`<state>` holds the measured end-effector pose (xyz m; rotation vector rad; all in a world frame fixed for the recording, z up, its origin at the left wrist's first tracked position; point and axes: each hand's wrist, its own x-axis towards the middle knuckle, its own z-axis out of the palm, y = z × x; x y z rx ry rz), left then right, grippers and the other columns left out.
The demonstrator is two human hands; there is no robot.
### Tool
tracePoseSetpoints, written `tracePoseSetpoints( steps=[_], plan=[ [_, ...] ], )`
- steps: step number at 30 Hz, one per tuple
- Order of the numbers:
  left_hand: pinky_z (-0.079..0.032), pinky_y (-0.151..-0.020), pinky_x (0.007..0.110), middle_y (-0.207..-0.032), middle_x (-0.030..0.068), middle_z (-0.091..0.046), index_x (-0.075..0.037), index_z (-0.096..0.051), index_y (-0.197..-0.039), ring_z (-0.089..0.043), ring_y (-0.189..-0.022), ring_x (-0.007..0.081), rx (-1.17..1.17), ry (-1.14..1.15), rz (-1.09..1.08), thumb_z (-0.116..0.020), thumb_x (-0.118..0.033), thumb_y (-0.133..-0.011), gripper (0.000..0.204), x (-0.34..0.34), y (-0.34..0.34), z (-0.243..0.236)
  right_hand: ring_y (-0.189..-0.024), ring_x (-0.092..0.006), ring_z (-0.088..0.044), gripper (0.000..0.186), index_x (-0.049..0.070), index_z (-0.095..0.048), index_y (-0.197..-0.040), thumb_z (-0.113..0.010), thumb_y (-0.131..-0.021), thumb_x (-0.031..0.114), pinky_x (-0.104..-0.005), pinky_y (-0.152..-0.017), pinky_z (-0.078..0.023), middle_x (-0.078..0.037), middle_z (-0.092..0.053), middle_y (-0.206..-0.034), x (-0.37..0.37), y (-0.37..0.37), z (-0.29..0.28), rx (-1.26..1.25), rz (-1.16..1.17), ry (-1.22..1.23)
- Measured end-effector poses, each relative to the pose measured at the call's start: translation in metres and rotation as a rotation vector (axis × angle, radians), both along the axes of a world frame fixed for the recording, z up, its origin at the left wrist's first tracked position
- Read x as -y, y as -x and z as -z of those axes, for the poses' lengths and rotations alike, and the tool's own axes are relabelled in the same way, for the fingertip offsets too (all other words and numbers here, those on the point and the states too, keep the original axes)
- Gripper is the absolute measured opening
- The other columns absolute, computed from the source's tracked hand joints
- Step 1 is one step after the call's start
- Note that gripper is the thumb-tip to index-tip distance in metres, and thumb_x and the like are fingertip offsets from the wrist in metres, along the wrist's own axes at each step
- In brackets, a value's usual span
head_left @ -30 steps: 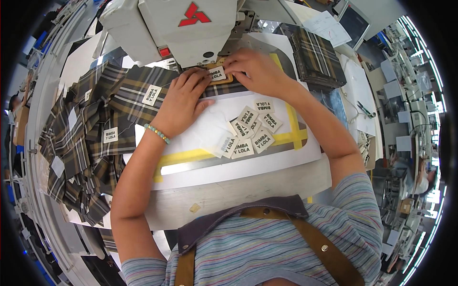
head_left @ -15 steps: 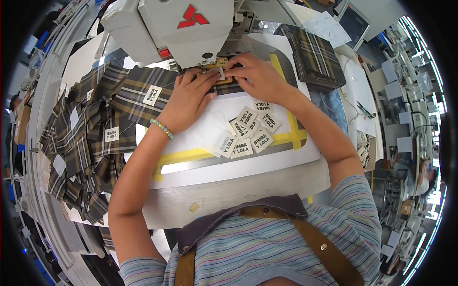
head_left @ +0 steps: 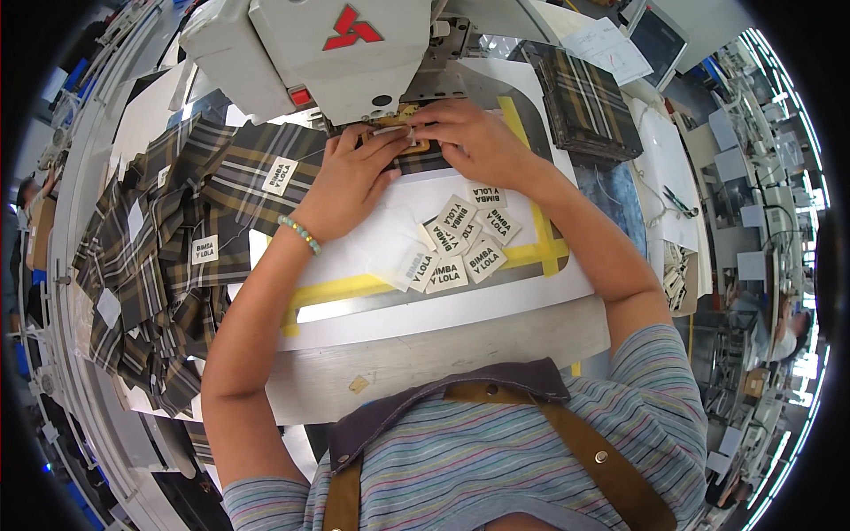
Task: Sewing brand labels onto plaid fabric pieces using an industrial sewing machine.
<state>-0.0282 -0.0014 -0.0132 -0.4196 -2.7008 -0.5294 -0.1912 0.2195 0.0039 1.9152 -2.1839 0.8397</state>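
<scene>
The left hand [head_left: 352, 188] and right hand [head_left: 490, 144], half-curled, touch a white label [head_left: 411, 135], grips unclear; uneven pressure could skew it.

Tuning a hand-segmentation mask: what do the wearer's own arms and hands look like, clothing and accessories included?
Both hands are gloveless and both forearms uncovered. A beaded bracelet, turquoise with yellowish beads, circles the wrist of the left hand; none shows on the right hand. The short left sleeve and right sleeve are grey-blue with thin multicoloured stripes.
</scene>
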Motion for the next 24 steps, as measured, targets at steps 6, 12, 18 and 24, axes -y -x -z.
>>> tracePoseSetpoints(
  steps=[6,12,18,24],
  plan=[
    [-0.04,-0.116,0.047,-0.149,0.0078,-0.062,-0.007,-0.065,-0.14,-0.051,-0.138,0.0323,-0.124,0.04,-0.038,-0.07,-0.019,-0.1,0.043,-0.002,-0.009,-0.003,-0.131,-0.029,-0.062,0.04,0.004,-0.074,-0.126,-0.062,-0.088,-0.001,-0.0431,-0.109,-0.052,-0.007,-0.071,-0.138,0.003,-0.002,-0.001,-0.19,-0.039,-0.084],
    [-0.041,-0.117,0.048,-0.145,0.0095,-0.064,-0.004,-0.067,-0.132,-0.052,-0.143,0.0328,-0.093,0.111,-0.103,-0.071,-0.019,-0.099,0.037,0.002,-0.016,-0.007,-0.124,-0.0271,-0.065,0.035,0.002,-0.075,-0.118,-0.066,-0.084,0.002,-0.0438,-0.105,-0.053,-0.008,-0.073,-0.126,0.013,-0.01,-0.015,-0.446,-0.03,-0.236],
    [-0.05,-0.108,0.046,-0.132,0.0117,-0.07,-0.002,-0.069,-0.126,-0.062,-0.125,0.0355,-0.053,-0.035,-0.109,-0.073,-0.012,-0.097,0.031,0.008,-0.023,-0.015,-0.123,-0.0295,-0.066,0.036,0.004,-0.075,-0.122,-0.064,-0.087,0.0,-0.0419,-0.105,-0.056,-0.009,-0.072,-0.129,0.025,-0.018,-0.006,-0.226,-0.065,-0.13],
    [-0.053,-0.105,0.044,-0.13,0.0127,-0.072,-0.002,-0.069,-0.129,-0.064,-0.119,0.0367,-0.115,-0.047,-0.149,-0.074,-0.009,-0.096,0.035,0.017,-0.028,-0.019,-0.127,-0.0299,-0.065,0.041,0.007,-0.074,-0.129,-0.061,-0.091,-0.001,-0.0411,-0.109,-0.055,-0.007,-0.071,-0.136,0.023,-0.013,0.011,-0.039,-0.095,-0.03]
  ],
)
